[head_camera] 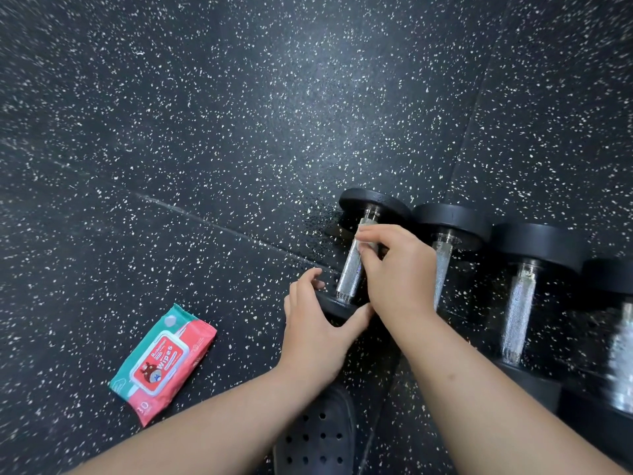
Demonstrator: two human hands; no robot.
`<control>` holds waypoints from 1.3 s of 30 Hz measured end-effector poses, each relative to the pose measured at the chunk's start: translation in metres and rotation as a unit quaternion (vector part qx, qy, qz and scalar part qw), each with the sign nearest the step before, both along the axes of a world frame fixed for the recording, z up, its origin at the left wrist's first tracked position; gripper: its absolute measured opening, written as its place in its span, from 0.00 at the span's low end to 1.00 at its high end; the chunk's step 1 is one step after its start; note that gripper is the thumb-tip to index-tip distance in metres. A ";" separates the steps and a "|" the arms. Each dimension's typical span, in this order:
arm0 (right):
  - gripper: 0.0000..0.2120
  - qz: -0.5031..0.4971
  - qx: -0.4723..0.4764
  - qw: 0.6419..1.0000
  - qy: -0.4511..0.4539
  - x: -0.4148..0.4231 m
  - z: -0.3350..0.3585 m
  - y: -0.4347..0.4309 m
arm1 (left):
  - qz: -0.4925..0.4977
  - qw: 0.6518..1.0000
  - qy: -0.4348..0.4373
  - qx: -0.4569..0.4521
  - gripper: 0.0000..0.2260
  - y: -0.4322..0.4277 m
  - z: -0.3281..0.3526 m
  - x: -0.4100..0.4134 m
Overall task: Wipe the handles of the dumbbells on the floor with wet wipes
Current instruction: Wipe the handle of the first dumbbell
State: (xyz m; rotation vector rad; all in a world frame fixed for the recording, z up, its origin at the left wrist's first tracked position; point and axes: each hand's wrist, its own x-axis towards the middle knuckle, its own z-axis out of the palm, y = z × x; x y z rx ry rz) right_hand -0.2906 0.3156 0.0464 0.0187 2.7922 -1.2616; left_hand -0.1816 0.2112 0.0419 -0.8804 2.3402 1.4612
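Several black dumbbells with knurled steel handles lie side by side on the floor at the right. My right hand [400, 269] curls round the upper part of the leftmost dumbbell's handle [349, 272], and a pale wet wipe [365, 225] shows at its fingertips against the steel. My left hand [315, 334] grips the near black head [334, 308] of that same dumbbell, thumb on one side and fingers on the other. A red and teal pack of wipes [164, 361] lies flat on the floor to the left of my hands, its lid closed.
The floor is black rubber matting with white speckles [205, 132]. The second dumbbell [452, 217], third dumbbell [519, 303] and a blurred fourth dumbbell [623, 354] lie close together to the right. A black perforated shoe [318, 433] shows between my forearms.
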 end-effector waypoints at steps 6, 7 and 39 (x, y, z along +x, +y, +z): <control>0.10 -0.156 -0.085 0.981 -0.078 0.003 0.000 -0.007 | 0.006 1.000 0.001 -0.005 0.47 0.000 -0.001 0.000; 0.08 -0.178 -0.101 0.974 -0.101 0.004 0.000 -0.007 | 0.006 1.000 0.001 -0.006 0.47 0.000 -0.002 0.000; 0.08 -0.310 -0.378 0.777 -0.397 -0.021 -0.001 -0.018 | 0.004 1.000 0.007 -0.006 0.46 -0.001 -0.003 0.002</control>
